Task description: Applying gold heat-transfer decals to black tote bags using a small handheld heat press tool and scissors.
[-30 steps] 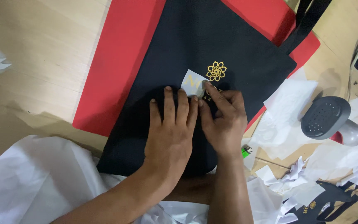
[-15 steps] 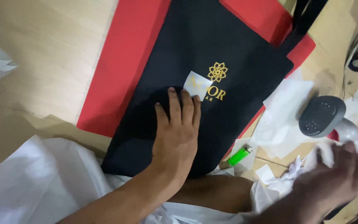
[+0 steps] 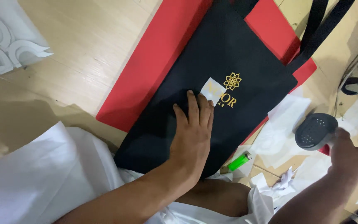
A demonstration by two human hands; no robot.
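Observation:
A black fabric tote bag lies flat on a red mat on the wooden floor. It carries a gold flower emblem with gold lettering below, partly covered by a small pale backing film. My left hand presses flat on the bag, fingertips at the film's edge. My right hand is far to the right, blurred, beside a dark grey handheld iron; whether it grips the iron is unclear.
A green lighter lies by the bag's lower right corner. White paper scraps litter the floor at right. White cloth covers my lap. A white patterned sheet sits at top left. Black straps trail at top right.
My right hand left the emblem and swung right to the iron. The left hand stays pressed on the bag. The view has shifted slightly.

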